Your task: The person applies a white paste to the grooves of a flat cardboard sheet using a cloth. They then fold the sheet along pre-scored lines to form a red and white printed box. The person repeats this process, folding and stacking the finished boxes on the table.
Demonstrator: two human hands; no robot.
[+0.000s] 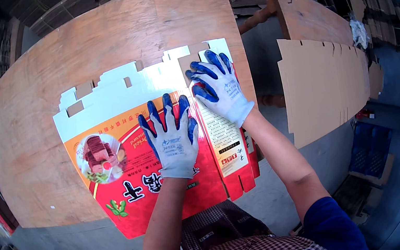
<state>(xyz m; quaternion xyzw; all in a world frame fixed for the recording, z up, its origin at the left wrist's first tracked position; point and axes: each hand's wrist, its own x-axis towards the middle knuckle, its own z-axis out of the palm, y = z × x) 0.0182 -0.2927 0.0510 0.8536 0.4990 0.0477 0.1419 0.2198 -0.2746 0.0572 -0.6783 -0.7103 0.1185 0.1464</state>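
Observation:
A flattened printed carton (pixel 125 217) in red, orange and white lies on the wooden table, overhanging its near edge. Its white slotted flaps (pixel 96 102) point away from me, and a food picture shows on its left part. My left hand (pixel 173 140), in a white glove with blue fingertips, rests on the red panel with the fingers stretched apart. My right hand (pixel 217 87), gloved the same way, lies on the upper part of the narrow right panel (pixel 227 147), fingers spread toward the flaps. Brown inner cardboard shows by the right fingers.
The wooden table (pixel 60 175) spreads under the carton. On the right, a plain brown cardboard sheet (pixel 321 89) lies against another wooden board (pixel 309 16). Stacks of flat cardboard (pixel 59 13) stand beyond the far edge. A blue crate (pixel 370 147) sits low at the right.

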